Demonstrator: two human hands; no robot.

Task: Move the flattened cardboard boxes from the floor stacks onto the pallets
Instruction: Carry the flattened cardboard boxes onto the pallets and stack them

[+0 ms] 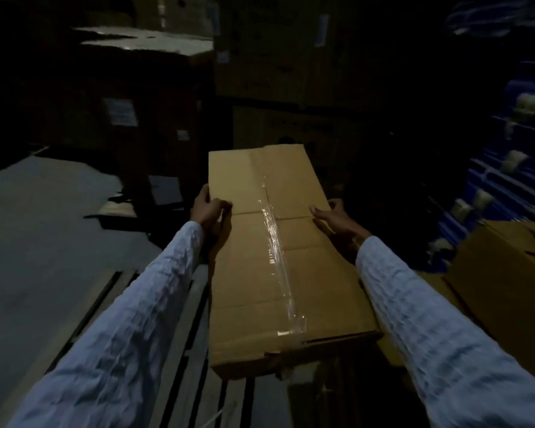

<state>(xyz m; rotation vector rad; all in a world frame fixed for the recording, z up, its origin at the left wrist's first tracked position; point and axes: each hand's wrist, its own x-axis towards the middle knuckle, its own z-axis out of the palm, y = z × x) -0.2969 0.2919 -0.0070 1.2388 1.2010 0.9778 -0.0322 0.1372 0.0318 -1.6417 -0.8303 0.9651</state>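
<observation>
A long brown cardboard box (254, 257) with a strip of clear tape down its middle is held in front of me, its near end low and its far end raised. My left hand (209, 211) grips its left edge, thumb on top. My right hand (337, 222) grips the right edge, thumb lying on the top face. Under the box's near end lies a slatted wooden pallet (179, 319). Both sleeves are light blue.
More brown cardboard boxes (507, 273) lie at the right. Stacked blue plastic pallets (513, 168) rise at the far right. Tall dark cartons (155, 97) stand ahead and at the left. Grey floor (44, 227) spreads to the left.
</observation>
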